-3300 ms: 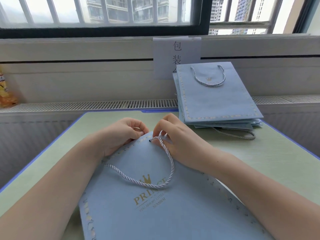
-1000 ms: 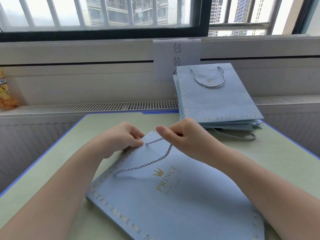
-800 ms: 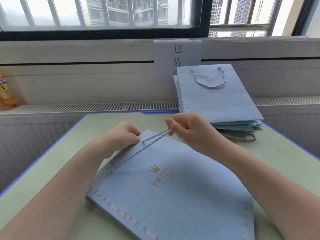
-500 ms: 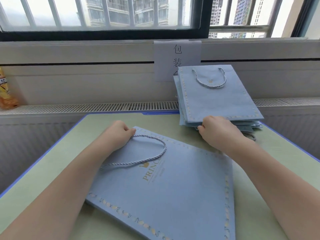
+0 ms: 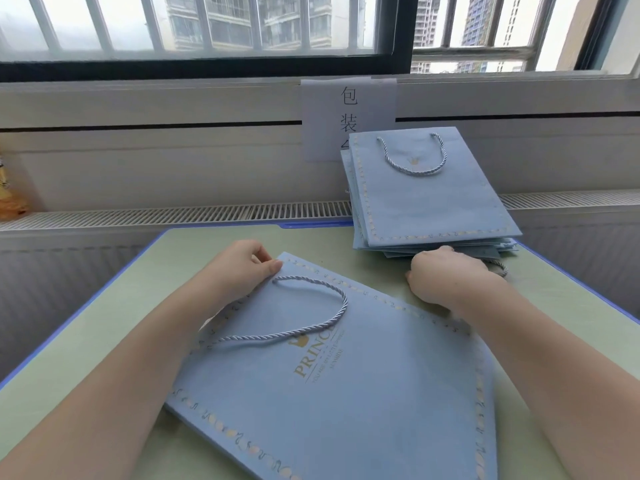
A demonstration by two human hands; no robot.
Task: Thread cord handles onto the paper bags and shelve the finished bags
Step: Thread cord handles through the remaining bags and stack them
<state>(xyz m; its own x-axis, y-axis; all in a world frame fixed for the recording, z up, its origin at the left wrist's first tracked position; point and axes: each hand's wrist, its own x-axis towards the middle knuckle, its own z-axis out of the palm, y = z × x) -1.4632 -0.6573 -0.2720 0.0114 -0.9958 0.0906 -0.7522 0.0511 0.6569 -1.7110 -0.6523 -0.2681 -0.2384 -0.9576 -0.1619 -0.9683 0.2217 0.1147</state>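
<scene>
Flat on the green worktop (image 5: 104, 327): a pale blue paper bag (image 5: 346, 386), gold "PRINCE" print facing up, twisted cord handle (image 5: 332, 320) looped across its upper face. Left hand (image 5: 242, 268) at the bag's top corner, thumb and curled fingers pinching that edge. Right hand (image 5: 446, 275) curled at the foot of the stack of finished bags (image 5: 426, 202), fingers tucked out of sight beneath the knuckles; what that grip holds, cannot tell. Stack leaning back against the window ledge, partly covering a paper sign (image 5: 346, 109) with Chinese characters. A loose cord loop (image 5: 500, 268) poking out just right of the right hand.
</scene>
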